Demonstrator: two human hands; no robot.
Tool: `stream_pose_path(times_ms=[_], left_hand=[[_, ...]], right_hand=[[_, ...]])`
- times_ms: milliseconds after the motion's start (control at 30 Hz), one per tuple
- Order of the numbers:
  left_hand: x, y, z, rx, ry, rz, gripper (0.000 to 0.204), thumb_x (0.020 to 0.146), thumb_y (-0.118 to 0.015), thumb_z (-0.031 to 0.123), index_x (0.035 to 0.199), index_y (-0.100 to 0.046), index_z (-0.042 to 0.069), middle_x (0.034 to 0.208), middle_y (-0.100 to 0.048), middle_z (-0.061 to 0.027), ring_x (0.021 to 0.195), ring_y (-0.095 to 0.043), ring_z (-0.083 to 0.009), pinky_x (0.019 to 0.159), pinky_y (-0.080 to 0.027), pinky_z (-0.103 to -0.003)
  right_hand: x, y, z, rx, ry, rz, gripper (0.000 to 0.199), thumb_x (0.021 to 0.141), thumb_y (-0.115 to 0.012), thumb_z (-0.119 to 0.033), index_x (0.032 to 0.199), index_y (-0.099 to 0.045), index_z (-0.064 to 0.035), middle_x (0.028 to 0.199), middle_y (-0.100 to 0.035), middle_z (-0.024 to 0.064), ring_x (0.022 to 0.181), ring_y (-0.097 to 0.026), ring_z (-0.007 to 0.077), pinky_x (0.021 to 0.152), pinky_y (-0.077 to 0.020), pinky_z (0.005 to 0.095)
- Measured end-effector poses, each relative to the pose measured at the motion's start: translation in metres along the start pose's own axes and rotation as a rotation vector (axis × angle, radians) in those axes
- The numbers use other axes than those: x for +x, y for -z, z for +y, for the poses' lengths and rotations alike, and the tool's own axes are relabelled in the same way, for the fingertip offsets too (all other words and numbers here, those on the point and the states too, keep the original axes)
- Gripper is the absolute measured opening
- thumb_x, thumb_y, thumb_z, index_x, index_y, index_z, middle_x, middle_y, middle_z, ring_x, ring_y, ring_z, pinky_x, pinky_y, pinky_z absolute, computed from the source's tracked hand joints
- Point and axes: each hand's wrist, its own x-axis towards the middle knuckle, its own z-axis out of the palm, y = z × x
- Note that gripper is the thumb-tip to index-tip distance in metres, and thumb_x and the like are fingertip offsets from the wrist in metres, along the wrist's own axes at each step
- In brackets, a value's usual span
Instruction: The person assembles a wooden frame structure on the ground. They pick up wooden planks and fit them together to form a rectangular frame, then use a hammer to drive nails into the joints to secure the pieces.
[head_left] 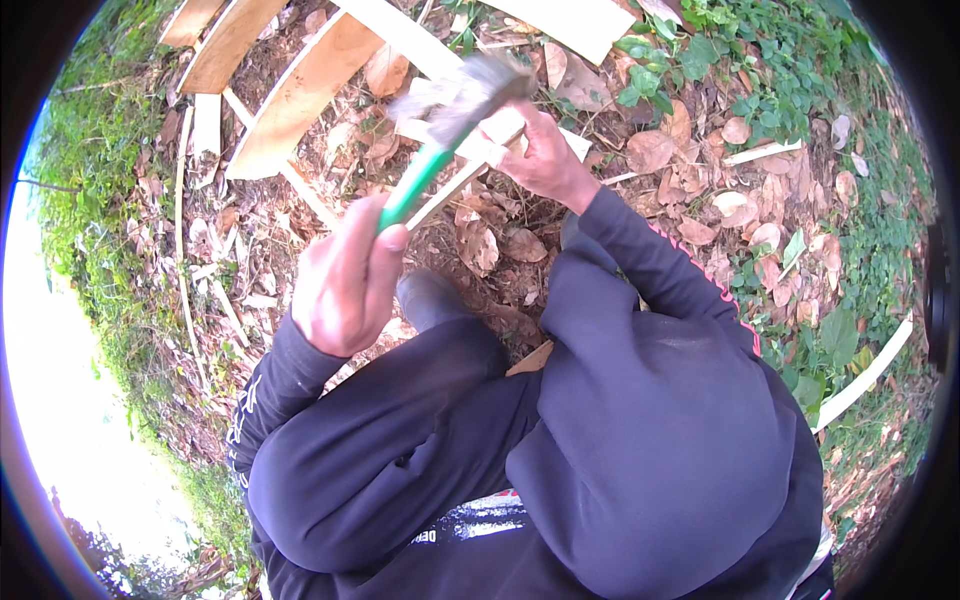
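My left hand (348, 280) is closed around the green handle of a hammer (425, 170). Its grey head, blurred by motion, is raised over a pale wooden slat (480, 145). My right hand (545, 150) grips that slat from the right, near its end. The slat joins a rough frame of pale wooden boards (300, 95) lying on leaf-covered ground. Both arms are in dark long sleeves. My bent knees in dark trousers fill the lower half of the view.
A dark shoe (430, 298) stands on the dry leaves just below the slat. Loose thin wood strips (865, 375) lie at the right and left. Green plants (790, 60) grow at the top right, grass (95, 250) at the left.
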Motion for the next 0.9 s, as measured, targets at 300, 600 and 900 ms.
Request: stream_pose_path(times_ms=[300,600,900], left_hand=[[-0.002,-0.003,-0.002,0.017,0.031,-0.169,0.020,0.097,-0.053,0.009,0.112,-0.055,-0.003,0.066,-0.057,-0.0160,0.053,-0.060,-0.0316,0.049,-0.046,-0.040],[-0.006,-0.005,-0.003,-0.118,0.122,-0.099,0.025,0.101,-0.050,0.020,0.112,-0.054,-0.002,0.067,-0.058,-0.0171,0.056,-0.062,-0.0301,0.053,-0.047,-0.036],[0.000,0.016,0.001,-0.216,0.199,0.052,0.027,0.103,-0.044,0.020,0.105,-0.059,-0.002,0.063,-0.055,-0.0055,0.053,-0.054,-0.0134,0.053,-0.043,-0.028]], right_hand=[[0.001,-0.001,0.000,-0.004,0.005,0.013,0.053,0.081,-0.061,-0.015,0.132,-0.044,-0.0106,0.103,-0.069,0.0141,0.085,-0.072,0.0232,0.083,-0.0589,0.0368],[0.003,-0.001,-0.007,0.051,-0.058,-0.023,0.048,0.085,-0.063,-0.016,0.129,-0.045,-0.0087,0.105,-0.070,0.0129,0.091,-0.071,0.0231,0.084,-0.0573,0.0364],[-0.001,0.001,-0.016,0.110,-0.062,0.017,0.051,0.085,-0.065,-0.015,0.131,-0.049,-0.0029,0.112,-0.065,0.0120,0.103,-0.064,0.0200,0.093,-0.0505,0.0346]])
